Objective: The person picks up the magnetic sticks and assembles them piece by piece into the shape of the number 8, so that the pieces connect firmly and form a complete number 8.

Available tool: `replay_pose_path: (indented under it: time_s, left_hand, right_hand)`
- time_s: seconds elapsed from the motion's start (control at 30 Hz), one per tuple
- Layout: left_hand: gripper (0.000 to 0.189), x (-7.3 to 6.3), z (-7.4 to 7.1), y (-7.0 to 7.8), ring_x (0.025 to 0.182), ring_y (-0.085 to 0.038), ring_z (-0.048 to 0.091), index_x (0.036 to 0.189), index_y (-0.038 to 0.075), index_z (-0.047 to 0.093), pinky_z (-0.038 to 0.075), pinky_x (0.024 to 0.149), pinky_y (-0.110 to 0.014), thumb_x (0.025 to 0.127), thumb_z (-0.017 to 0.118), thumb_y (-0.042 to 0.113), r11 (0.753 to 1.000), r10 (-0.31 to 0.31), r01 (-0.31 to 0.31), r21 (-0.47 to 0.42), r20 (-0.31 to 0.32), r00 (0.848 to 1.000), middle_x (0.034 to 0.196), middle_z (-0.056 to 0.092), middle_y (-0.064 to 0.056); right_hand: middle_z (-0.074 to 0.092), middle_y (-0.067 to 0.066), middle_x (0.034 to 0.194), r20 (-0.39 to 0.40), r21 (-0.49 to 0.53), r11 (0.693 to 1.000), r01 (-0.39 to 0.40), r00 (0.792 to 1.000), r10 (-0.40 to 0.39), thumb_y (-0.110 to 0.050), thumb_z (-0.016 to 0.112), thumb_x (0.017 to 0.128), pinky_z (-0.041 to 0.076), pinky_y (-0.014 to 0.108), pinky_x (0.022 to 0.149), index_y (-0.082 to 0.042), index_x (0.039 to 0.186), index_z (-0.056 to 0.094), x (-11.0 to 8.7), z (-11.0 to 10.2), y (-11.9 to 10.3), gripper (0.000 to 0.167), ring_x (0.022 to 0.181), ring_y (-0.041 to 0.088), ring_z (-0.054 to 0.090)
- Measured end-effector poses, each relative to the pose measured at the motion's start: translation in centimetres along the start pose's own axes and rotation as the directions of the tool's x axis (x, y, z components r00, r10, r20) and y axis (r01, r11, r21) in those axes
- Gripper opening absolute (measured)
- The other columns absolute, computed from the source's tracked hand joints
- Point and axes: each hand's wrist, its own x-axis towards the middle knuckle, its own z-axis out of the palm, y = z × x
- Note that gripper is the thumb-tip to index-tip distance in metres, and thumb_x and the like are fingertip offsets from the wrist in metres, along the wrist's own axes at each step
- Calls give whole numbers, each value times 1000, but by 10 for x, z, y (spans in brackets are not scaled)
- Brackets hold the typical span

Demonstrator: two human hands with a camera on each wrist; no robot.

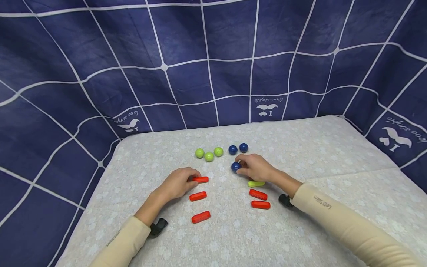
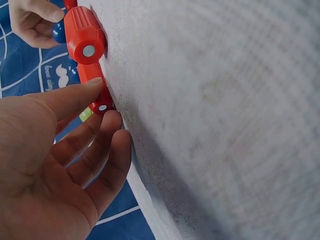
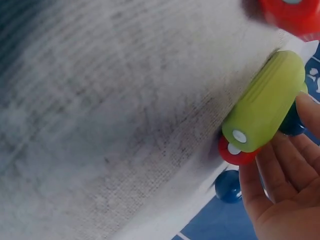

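Observation:
My left hand (image 1: 179, 182) pinches the end of a red magnetic rod (image 1: 201, 179) on the table. In the left wrist view, the thumb lies on that rod (image 2: 95, 92), white disc showing at its end. On the other side my right hand (image 1: 256, 167) holds a dark blue ball (image 1: 235, 167) between thumb and fingers. Below that hand lies a yellow-green rod (image 1: 256, 184), close up in the right wrist view. Two more blue balls (image 1: 232, 150) sit just beyond, beside several light green balls (image 1: 209, 156).
Nearer me on the left lie two red rods, one upper (image 1: 198, 196) and one lower (image 1: 201, 217). Two more red rods (image 1: 260, 204) are on the right, under the yellow-green one. A pale patterned cloth (image 1: 230, 237) covers the table; a blue checked curtain (image 1: 186, 85) hangs behind.

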Motion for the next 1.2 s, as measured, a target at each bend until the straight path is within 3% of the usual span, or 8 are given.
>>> replay_pose_path:
  time_s: [0.93, 1.2]
  left_hand:
    - [22, 1, 1, -3, 88, -14, 59, 111, 10, 73, 48, 80, -37, 89, 74, 12, 1000, 11, -11, -20, -13, 1000, 100, 67, 3]
    - [23, 8, 3, -1, 80, -13, 54, 112, 10, 72, 47, 74, -35, 89, 74, 14, 998, 58, -61, -22, -103, 993, 94, 64, 5]
  right_hand:
    - [65, 1, 91, 16, -39, 999, -19, 1000, 20, -16, 73, 91, 49, 36, 77, -4, 120, 63, -2, 3, 2, 33, 78, 14, 56]
    - [66, 2, 92, 12, -42, 999, -15, 1000, 15, -15, 73, 91, 50, 37, 78, -4, 119, 64, -2, 4, 2, 32, 79, 14, 57]
